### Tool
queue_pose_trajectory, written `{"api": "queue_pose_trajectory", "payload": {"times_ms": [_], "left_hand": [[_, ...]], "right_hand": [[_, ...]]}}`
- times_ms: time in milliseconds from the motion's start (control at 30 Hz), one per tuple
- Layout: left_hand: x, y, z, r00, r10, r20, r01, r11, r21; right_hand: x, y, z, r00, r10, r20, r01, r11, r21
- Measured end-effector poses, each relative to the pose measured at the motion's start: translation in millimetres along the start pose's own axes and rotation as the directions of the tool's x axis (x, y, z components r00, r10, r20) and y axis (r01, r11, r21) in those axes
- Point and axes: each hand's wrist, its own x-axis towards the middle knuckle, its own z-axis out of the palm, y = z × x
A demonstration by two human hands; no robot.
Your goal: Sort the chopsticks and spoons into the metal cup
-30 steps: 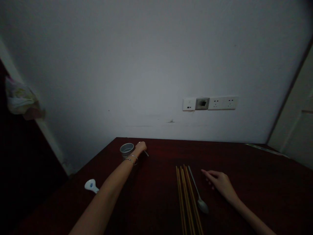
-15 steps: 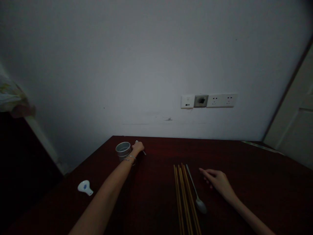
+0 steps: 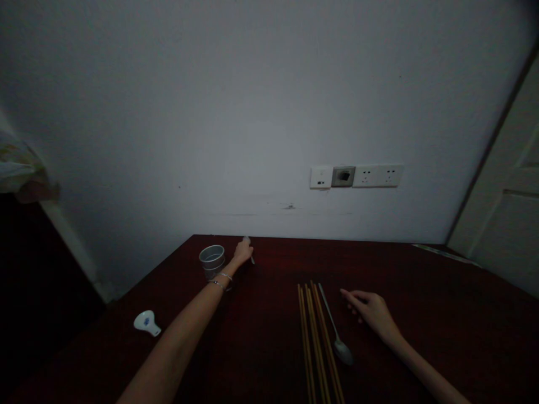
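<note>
- Up at the far left of our tabletop, we've got the left hand (image 3: 243,251) closed around a slim utensil (image 3: 246,240), its pale, rounded end poking out beyond the knuckles and its thin tip showing on the near side; most of it is hidden in the grip, so we can't tell its full shape.
- Just left of that hand we see a round metal tin (image 3: 212,261) standing upright, its opening facing up, with the forearm passing close by its near side.
- On the left wrist, two thin bracelets (image 3: 220,283), we spot them easily!
- Nearer to us, left of the left forearm, a white spoon (image 3: 146,322) with a blue mark lies apart from everything else.
- Over to the right hand (image 3: 373,311): fingers loosely curled, thumb alongside the index finger, nothing visible in its grasp; whether the fingertips meet, we can't tell.
- Just left of the right hand we find a long-handled spoon (image 3: 343,352), bowl towards us, and right beside it a row of chopsticks (image 3: 316,339) lying lengthwise between the two hands.
- Beneath both hands we have the dark red table (image 3: 269,297), and beyond the right hand, sockets (image 3: 374,176) line the wall (image 3: 252,123).
</note>
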Motion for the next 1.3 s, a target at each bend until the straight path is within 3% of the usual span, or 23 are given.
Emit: {"api": "queue_pose_trajectory", "payload": {"times_ms": [267, 400, 567, 767, 900, 1000, 1067, 1133, 1200, 1233, 1300], "left_hand": [[-39.3, 50.6, -7.0, 0.975, 0.203, -0.093, -0.217, 0.96, -0.179], [-74.4, 81.1, -10.6, 0.946, 0.296, -0.131, -0.321, 0.91, -0.262], [-120.9, 109.9, -13.5, 0.889, 0.431, -0.153, -0.455, 0.8, -0.391], [-156.7, 124.9, -12.2, 0.85, 0.5, -0.165, -0.517, 0.735, -0.438], [-164.3, 127.2, -18.8, 0.839, 0.52, -0.16, -0.532, 0.722, -0.443], [-169.1, 125.0, -34.8, 0.809, 0.551, -0.206, -0.587, 0.73, -0.351], [-173.0, 122.9, -48.8, 0.729, 0.624, -0.281, -0.682, 0.699, -0.216], [-176.4, 121.7, -61.9, 0.569, 0.761, -0.312, -0.81, 0.585, -0.05], [-178.4, 122.0, -71.3, 0.406, 0.874, -0.266, -0.897, 0.436, 0.065], [-178.8, 122.6, -74.3, 0.357, 0.906, -0.23, -0.919, 0.384, 0.086], [-178.7, 124.2, -76.7, 0.332, 0.928, -0.167, -0.936, 0.347, 0.066]], "right_hand": [[-6.3, -17.7, 4.1, 0.995, -0.096, -0.028, 0.097, 0.995, 0.017], [-16.7, -50.7, 18.8, 0.995, -0.09, 0.029, 0.08, 0.964, 0.252], [-31.4, -90.8, 41.3, 0.99, -0.001, 0.143, -0.076, 0.846, 0.528], [-45.7, -110.2, 50.5, 0.969, 0.055, 0.239, -0.191, 0.781, 0.594], [-45.7, -112.5, 44.5, 0.977, 0.04, 0.21, -0.155, 0.808, 0.568], [-39.8, -113.7, 30.3, 0.986, 0.001, 0.169, -0.085, 0.866, 0.492], [-34.4, -115.9, 17.4, 0.989, -0.038, 0.144, -0.025, 0.912, 0.41], [-29.4, -119.8, 4.0, 0.988, -0.065, 0.137, 0.021, 0.952, 0.305], [-25.7, -125.5, -8.1, 0.984, -0.093, 0.155, 0.061, 0.978, 0.197], [-24.4, -128.9, -13.5, 0.979, -0.111, 0.174, 0.085, 0.985, 0.149], [-23.1, -136.6, -23.1, 0.963, -0.151, 0.223, 0.139, 0.988, 0.068]]}}
